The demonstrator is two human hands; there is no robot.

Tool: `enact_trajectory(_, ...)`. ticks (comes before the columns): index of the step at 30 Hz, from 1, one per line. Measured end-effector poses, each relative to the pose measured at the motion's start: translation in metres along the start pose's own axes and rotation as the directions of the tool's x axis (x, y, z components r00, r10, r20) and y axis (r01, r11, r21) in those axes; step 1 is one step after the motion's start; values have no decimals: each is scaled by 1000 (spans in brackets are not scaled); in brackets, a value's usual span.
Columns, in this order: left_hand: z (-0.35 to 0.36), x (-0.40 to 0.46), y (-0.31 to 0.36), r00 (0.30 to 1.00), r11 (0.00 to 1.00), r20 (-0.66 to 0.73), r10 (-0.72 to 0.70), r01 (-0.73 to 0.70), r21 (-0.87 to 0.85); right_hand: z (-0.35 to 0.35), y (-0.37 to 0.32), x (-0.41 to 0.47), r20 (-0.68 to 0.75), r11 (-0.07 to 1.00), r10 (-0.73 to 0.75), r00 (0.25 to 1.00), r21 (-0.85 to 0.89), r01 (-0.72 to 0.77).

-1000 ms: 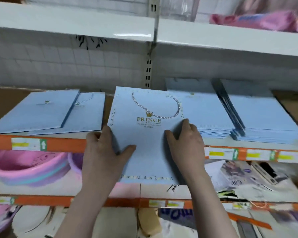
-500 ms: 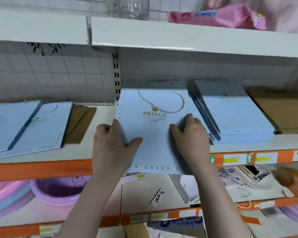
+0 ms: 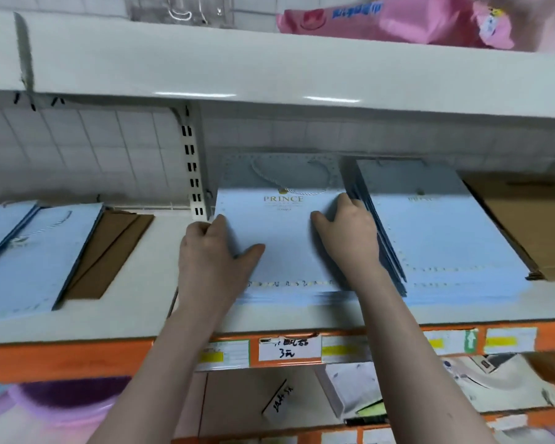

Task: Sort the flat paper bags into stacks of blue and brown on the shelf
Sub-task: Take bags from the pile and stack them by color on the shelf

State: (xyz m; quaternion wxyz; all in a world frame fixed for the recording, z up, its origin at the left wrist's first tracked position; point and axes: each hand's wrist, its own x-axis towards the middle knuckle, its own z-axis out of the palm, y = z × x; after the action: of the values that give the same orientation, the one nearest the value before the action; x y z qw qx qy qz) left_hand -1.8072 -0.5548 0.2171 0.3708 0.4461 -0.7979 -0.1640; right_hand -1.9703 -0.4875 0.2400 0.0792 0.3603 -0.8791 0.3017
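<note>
A flat blue paper bag (image 3: pixel 285 238) marked PRINCE lies on top of a blue stack at the middle of the shelf (image 3: pixel 148 302). My left hand (image 3: pixel 212 254) holds its left edge, thumb on top and fingers curled at the side. At the bag's right edge sits my right hand (image 3: pixel 346 238), its thumb lying across the top. A second blue stack (image 3: pixel 446 238) lies just to the right. Brown bags (image 3: pixel 532 225) are stacked at the far right. More blue bags (image 3: pixel 36 251) and a brown one (image 3: pixel 113 248) lie at the left.
An upper shelf (image 3: pixel 269 72) overhangs closely, with pink packages (image 3: pixel 398 20) on it. A slotted metal upright (image 3: pixel 193 174) stands just left of the blue stack. The orange shelf edge (image 3: pixel 61 360) carries price labels. Lower shelves hold purple basins (image 3: pixel 61 398) and boxed goods (image 3: pixel 494 382).
Both hands have pushed the blue bag away from me, off the shelf's front edge and fully onto the middle blue stack. The view has shifted right and closer.
</note>
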Motion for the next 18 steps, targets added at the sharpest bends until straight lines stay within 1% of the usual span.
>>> enact_trajectory(5, 16, 7, 17, 999, 999, -13, -39, 40, 20, -1, 12, 22, 40, 998, -66, 997, -21, 67)
enact_trajectory(10, 31, 7, 21, 997, 995, 8, -72, 71, 71, 4, 25, 36, 105, 978, -125, 987, -153, 140)
enact_trajectory(13, 36, 7, 19, 999, 994, 4, -49, 49, 100, 11, 31, 36, 105, 975, -103, 989, -185, 121)
enact_trajectory(18, 41, 2, 18, 998, 991, 46, -44, 38, 129, 18, 38, 28, 120, 984, -87, 989, -145, 104)
